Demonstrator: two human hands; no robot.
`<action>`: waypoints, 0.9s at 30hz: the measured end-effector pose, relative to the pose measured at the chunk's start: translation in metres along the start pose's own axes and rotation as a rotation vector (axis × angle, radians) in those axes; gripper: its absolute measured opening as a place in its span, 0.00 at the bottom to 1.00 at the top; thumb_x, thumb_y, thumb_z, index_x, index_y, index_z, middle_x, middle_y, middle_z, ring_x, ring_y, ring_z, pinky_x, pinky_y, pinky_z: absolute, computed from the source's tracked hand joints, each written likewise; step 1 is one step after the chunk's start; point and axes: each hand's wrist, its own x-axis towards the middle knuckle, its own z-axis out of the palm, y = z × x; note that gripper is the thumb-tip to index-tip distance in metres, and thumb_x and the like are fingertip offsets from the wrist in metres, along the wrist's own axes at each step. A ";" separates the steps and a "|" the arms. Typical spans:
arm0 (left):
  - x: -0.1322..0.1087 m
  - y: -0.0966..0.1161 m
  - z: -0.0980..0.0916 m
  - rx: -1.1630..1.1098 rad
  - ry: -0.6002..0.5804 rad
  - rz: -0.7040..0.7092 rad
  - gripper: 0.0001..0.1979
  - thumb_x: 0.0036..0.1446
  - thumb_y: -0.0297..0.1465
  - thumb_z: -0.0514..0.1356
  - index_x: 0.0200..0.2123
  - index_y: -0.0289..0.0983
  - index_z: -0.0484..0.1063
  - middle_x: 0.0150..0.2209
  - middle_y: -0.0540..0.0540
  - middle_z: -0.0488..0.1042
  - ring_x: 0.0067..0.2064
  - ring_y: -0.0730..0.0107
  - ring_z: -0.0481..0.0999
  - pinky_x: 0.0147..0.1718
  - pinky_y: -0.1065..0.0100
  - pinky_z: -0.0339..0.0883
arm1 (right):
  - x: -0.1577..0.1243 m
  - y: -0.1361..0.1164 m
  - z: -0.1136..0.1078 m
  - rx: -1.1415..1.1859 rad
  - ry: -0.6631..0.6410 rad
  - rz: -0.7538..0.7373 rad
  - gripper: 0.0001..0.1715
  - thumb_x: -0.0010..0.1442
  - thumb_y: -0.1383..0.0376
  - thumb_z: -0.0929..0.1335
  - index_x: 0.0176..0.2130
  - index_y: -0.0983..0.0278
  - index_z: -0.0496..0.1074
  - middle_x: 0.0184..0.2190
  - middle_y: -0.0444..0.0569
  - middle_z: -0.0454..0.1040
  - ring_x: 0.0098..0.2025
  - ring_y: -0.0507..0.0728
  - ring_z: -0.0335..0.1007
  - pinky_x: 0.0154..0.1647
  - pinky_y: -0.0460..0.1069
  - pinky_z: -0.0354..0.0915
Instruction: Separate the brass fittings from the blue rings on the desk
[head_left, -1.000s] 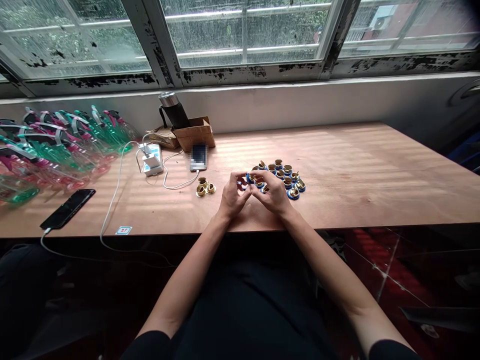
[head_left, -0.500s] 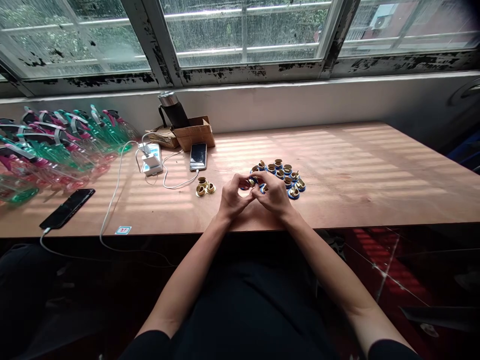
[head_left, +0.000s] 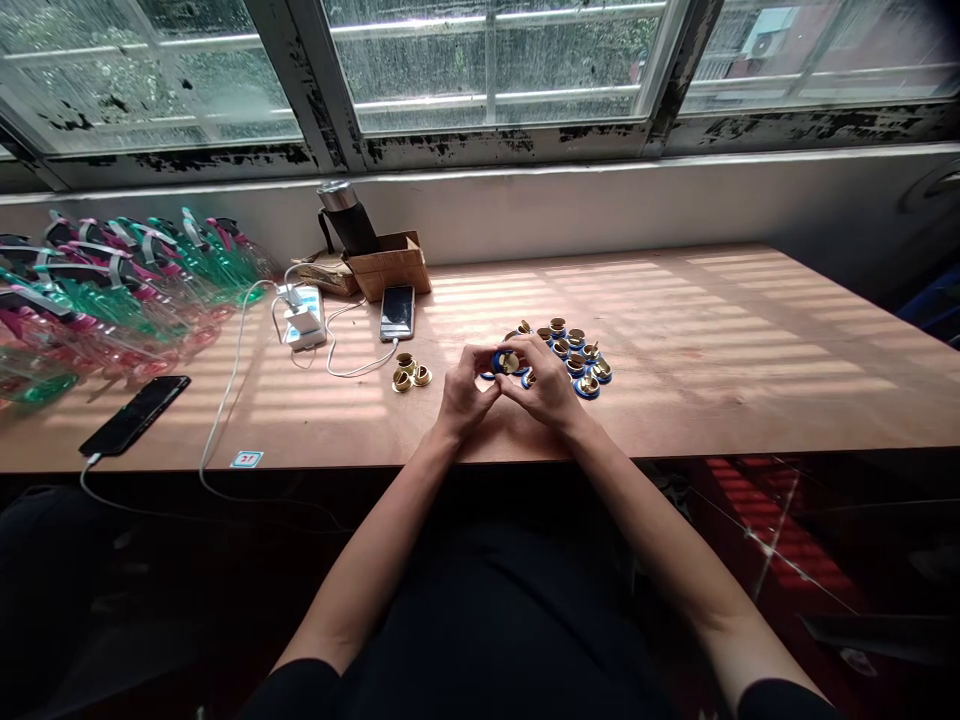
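Between my hands is a small round gold metal piece with a blue ring (head_left: pixel 507 363), tilted so its gold inside shows. My left hand (head_left: pixel 466 392) grips its left side with thumb and bent fingers. On the right edge, my right hand (head_left: pixel 546 385) closes its fingers round the same piece. Several similar gold pieces with blue rings (head_left: pixel 576 362) lie grouped just beyond and right of my right hand, some partly hidden by it. Left of my left hand sit three plain gold pieces (head_left: pixel 411 372) without visible blue rings.
On the wooden table (head_left: pixel 720 370) lie a phone (head_left: pixel 397 313) on a cable, a power strip (head_left: pixel 304 320) and another phone (head_left: pixel 135 416). A cardboard box (head_left: pixel 388 265) and a black flask (head_left: pixel 351 222) stand behind. Several clear plastic bottles (head_left: pixel 135 300) crowd the left.
The piece between my hands has turned, so its blue ring and gold inside now show more. My fingers have shifted slightly around it; the other pieces stay put.
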 end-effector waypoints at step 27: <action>-0.004 0.006 -0.006 0.467 -0.116 -0.047 0.30 0.57 0.24 0.65 0.59 0.44 0.59 0.52 0.44 0.82 0.48 0.60 0.85 0.45 0.62 0.78 | 0.001 0.003 0.000 -0.057 -0.043 -0.070 0.31 0.57 0.71 0.71 0.59 0.58 0.66 0.49 0.52 0.73 0.49 0.63 0.73 0.53 0.58 0.71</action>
